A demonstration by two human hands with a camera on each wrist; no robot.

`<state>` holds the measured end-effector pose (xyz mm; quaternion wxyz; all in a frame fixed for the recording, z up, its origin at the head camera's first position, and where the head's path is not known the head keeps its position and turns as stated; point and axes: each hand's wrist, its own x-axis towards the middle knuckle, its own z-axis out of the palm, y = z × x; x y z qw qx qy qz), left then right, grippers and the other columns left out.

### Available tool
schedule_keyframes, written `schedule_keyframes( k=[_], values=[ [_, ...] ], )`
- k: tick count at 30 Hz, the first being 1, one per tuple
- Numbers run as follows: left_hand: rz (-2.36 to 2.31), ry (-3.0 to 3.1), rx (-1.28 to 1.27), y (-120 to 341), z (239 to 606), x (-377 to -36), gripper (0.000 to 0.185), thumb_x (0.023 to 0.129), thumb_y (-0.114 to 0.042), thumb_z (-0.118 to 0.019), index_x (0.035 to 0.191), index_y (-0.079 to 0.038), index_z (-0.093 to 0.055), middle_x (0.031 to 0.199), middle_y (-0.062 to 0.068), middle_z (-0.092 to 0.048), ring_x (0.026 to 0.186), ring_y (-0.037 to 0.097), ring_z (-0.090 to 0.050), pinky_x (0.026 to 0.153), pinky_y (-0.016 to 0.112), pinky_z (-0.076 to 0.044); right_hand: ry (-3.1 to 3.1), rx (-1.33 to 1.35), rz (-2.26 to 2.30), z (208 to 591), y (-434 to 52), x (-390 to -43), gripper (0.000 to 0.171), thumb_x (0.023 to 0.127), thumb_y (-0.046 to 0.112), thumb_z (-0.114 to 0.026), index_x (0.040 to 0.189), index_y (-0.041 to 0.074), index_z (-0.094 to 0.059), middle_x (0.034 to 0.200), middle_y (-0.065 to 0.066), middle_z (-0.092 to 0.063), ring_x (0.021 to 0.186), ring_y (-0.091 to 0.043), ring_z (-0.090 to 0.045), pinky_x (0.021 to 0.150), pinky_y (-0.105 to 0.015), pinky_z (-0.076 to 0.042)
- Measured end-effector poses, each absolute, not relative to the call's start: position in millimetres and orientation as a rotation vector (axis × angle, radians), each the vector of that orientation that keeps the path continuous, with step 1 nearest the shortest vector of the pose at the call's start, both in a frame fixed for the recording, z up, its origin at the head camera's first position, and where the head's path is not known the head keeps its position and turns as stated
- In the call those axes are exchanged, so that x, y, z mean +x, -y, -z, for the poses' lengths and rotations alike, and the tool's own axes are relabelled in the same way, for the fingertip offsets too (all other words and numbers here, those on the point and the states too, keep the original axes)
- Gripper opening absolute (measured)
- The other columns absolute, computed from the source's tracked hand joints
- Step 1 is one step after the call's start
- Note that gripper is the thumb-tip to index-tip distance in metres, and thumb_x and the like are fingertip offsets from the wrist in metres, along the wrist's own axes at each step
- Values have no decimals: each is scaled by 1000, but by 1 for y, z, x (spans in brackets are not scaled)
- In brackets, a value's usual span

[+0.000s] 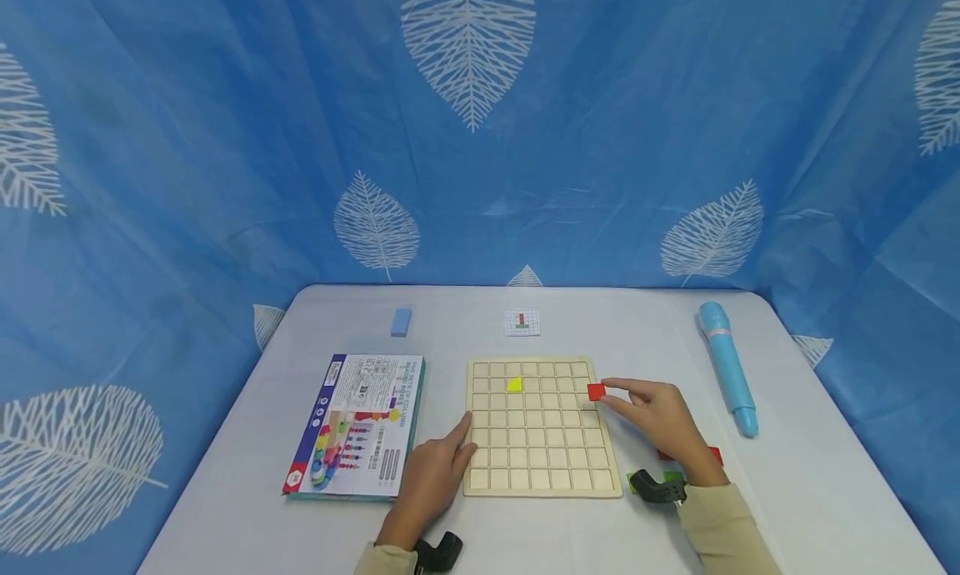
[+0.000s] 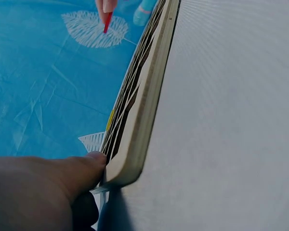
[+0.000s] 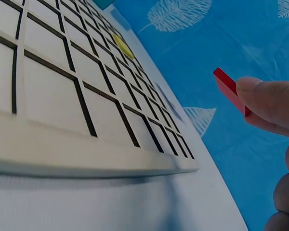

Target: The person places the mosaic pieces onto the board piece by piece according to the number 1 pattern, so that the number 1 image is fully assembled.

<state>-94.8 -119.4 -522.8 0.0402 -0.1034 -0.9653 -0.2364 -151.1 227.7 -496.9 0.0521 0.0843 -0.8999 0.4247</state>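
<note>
A wooden grid board lies flat in the middle of the table, with one yellow tile in a cell of its upper part. My right hand pinches a red square tile between thumb and fingertips; in the right wrist view the red tile is held up off the board. My left hand touches the board's left edge with its fingers extended. In the left wrist view the thumb lies against the board's corner.
Red tiles and green tiles lie partly hidden under my right forearm. A printed box sits left of the board. Behind are a blue block and a small pattern card. A light-blue cylinder lies at the right.
</note>
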Motion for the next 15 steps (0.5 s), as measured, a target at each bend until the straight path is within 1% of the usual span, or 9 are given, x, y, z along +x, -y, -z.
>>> schedule_keyframes(
  k=[3, 6, 12, 15],
  values=[
    [717, 2968, -309, 120, 523, -94, 52, 92, -35, -59, 138, -15, -48, 57, -8, -53, 55, 3, -48, 57, 27, -44, 2732, 255, -1326, 500, -222, -154, 37, 78, 47, -71, 109, 27, -70, 50, 7, -25, 44, -7, -22, 39, -27, -25],
    [698, 2961, -299, 120, 524, -93, 51, 91, -35, -59, 137, -16, -49, 67, -3, -62, 57, 3, -50, 59, 28, -45, 2733, 249, -1339, 503, -216, -159, 38, 78, 50, -70, 109, 28, -70, 50, 7, -25, 45, -8, -23, 40, -28, -26],
    [712, 2934, -312, 120, 526, -95, 50, 92, -34, -59, 137, -16, -49, 68, -1, -64, 55, 2, -48, 56, 26, -43, 2732, 219, -1360, 506, -201, -167, 33, 77, 48, -72, 105, 30, -71, 49, 5, -27, 44, -9, -23, 41, -27, -25],
    [716, 2937, -318, 118, 526, -95, 50, 92, -35, -58, 138, -16, -49, 78, 2, -68, 60, 6, -56, 59, 28, -46, 2746, 213, -1366, 506, -194, -169, 32, 78, 47, -72, 105, 29, -71, 48, 4, -29, 44, -10, -24, 40, -27, -24]
  ],
)
